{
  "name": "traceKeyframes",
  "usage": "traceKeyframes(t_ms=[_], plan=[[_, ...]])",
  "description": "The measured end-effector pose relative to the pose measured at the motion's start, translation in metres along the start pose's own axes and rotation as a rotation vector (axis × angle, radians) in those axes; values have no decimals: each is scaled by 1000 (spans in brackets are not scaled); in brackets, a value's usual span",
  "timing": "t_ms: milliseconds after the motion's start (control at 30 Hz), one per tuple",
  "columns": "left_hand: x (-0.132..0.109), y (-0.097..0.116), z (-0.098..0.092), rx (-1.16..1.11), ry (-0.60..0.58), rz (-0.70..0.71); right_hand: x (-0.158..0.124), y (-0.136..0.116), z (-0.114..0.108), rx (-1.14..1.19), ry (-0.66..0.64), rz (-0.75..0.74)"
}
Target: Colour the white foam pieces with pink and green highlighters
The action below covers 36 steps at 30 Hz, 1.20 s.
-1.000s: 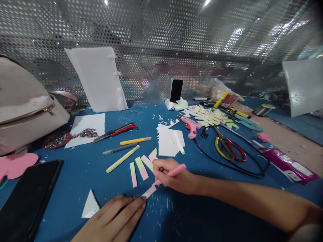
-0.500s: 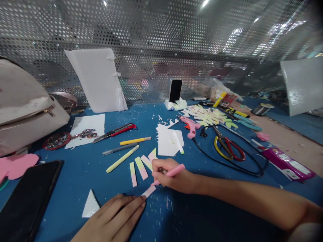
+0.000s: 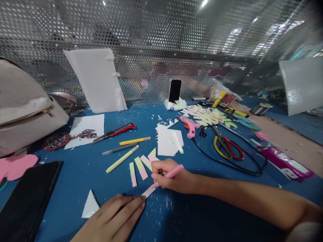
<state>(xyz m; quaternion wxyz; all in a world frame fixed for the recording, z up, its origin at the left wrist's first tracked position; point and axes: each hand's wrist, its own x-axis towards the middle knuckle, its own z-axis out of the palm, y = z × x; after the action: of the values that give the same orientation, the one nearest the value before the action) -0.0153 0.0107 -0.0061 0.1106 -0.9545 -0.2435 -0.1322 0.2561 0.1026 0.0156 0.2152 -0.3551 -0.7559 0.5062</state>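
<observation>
My right hand is closed round a pink marker, its tip against the far end of a small pale pink paper strip. On the near end of that strip rest the fingertips of my left hand, which lies flat on the table with fingers stretched out. Just beyond, several cut strips shade from yellow-green to pink. A pale yellow marker, a grey marker and an orange marker lie further left. A white triangular scrap sits beside my left hand.
A utility knife, white paper pieces, a pink glue gun with its cord, and scissors lie across the blue table. Further back are a heap of strips and an upright phone. A dark phone lies left.
The marker in my right hand has shifted very slightly at the strip's far end. My left hand stays in place. The view has moved a little.
</observation>
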Motion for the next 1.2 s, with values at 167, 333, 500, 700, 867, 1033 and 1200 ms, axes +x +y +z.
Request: traceKeyframes(t_ms=[167,333,500,700,867,1033,1200], plan=[[-1,0,0,-3,-12,-8,0,-1,1,-30,20,-5],[1,-1,-1,17,-4,7,0,-1,0,-14,-13,-27],[2,-2,0,9,-16,5,1,0,0,-47,13,-20],[1,0,-2,20,-13,12,1,-1,0,-38,23,3],[2,0,-1,5,-12,-1,0,0,0,-5,-8,3],[3,0,0,-58,-10,-35,0,0,1,-30,-13,-25],[2,-1,-1,-41,-18,-15,1,-4,2,-52,59,-33]])
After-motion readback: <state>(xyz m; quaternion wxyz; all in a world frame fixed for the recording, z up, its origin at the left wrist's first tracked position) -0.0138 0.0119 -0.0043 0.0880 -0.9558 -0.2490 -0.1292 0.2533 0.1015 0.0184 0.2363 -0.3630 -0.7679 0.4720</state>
